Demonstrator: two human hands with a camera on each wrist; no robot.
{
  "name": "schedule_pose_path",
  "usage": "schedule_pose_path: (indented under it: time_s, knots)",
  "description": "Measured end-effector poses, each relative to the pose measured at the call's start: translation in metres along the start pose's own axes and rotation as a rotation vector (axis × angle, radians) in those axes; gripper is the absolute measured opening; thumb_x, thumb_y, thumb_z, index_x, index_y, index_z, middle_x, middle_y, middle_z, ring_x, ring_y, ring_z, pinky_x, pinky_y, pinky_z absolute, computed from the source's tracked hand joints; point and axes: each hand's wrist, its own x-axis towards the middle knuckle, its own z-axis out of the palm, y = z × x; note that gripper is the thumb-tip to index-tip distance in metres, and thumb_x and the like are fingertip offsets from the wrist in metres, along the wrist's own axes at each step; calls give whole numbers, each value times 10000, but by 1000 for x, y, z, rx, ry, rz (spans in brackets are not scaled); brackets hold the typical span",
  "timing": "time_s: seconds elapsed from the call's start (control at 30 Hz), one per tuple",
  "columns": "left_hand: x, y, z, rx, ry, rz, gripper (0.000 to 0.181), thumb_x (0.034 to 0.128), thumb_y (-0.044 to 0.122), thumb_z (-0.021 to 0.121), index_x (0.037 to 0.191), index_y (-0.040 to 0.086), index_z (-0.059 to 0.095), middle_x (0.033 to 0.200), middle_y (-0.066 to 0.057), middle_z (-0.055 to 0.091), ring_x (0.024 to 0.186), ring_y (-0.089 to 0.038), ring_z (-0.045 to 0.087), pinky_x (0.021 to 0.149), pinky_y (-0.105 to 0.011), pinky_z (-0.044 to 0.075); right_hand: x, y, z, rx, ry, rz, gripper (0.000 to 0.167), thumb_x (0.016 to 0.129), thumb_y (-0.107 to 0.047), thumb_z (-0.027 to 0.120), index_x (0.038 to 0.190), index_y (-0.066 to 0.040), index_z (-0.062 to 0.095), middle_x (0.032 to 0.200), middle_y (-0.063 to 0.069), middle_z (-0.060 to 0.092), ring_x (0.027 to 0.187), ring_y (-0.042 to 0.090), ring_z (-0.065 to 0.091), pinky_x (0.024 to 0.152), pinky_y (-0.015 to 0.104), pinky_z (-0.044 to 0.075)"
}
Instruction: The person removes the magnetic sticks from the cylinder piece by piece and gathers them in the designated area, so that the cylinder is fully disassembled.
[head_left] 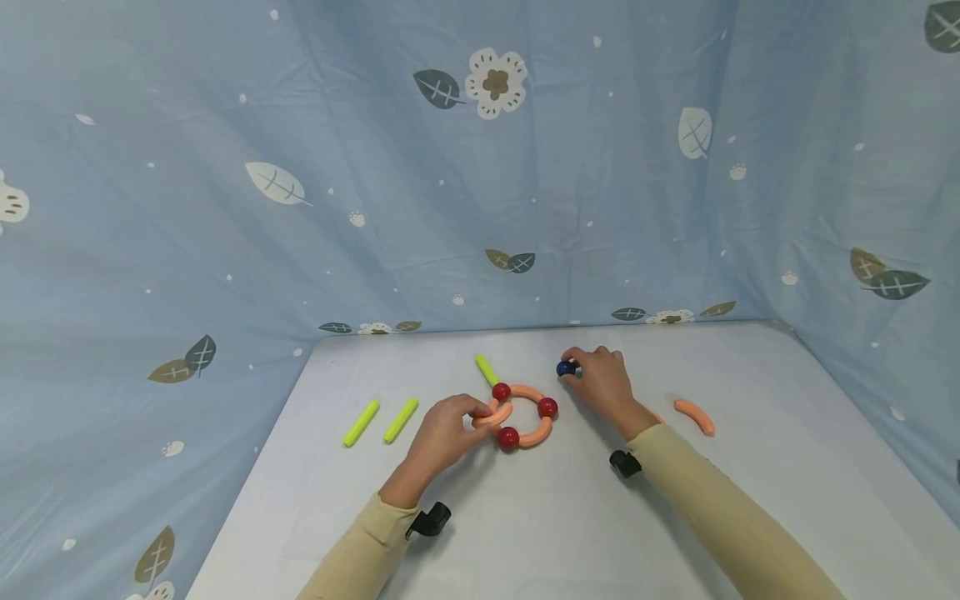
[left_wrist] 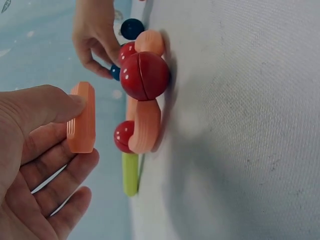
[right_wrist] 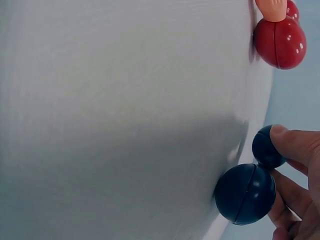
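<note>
My left hand pinches a curved orange rod between thumb and fingers, held up off the table beside a ring. That ring is made of red balls joined by curved orange rods; part of its left side is hidden behind the held rod. From its far-left ball a straight green rod points away. Beyond the ring's right side, my right hand pinches a dark blue ball. A second dark blue ball lies close by it in the right wrist view.
Two loose green rods, a left one and a right one, lie left of my left hand. A loose curved orange rod lies right of my right forearm; another orange piece is mostly hidden behind that wrist. A patterned blue curtain hangs behind the white table.
</note>
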Motion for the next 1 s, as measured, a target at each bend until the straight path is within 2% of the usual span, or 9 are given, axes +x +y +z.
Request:
schedule_pose_path:
  time_s: [0.13,0.27,0.63,0.83,1.0]
  knots:
    - [0,0,-1,5,-6,-11,167,882,185,802,1045,160,782,994,84,708,984,-131,649,878,-382,549,0,0,0,-2,-30,6,335,887,-274,807,1189,-154,724,926,80,760,960,333,611,833,488,415]
    - [0,1,-1,6,-7,-16,170,887,189,796,1055,161,781,1010,77,711,1003,-141,654,882,-384,547,-1,-1,0,6,-27,8,341,882,-268,812,1192,-154,725,943,92,763,962,338,610,828,494,413]
    - [-1,-3,0,1,2,-19,174,884,170,796,1056,149,779,1009,72,713,1005,-146,656,888,-390,549,-3,1,2,-3,-3,-19,372,879,-258,813,1220,-146,720,1106,148,736,1000,358,613,827,516,434]
    - [-1,-7,2,11,47,-54,180,885,176,798,1061,142,779,1018,52,721,1009,-157,662,898,-400,553,-4,3,3,8,-8,-10,407,887,-269,808,1261,-144,708,1189,154,710,1043,366,601,860,541,448]
    - [0,-17,7,65,112,-74,161,870,183,819,1022,143,782,968,46,713,922,-165,656,818,-368,556,-6,3,1,30,4,-1,441,880,-290,815,1282,-149,702,1243,156,684,1062,357,590,878,548,447]
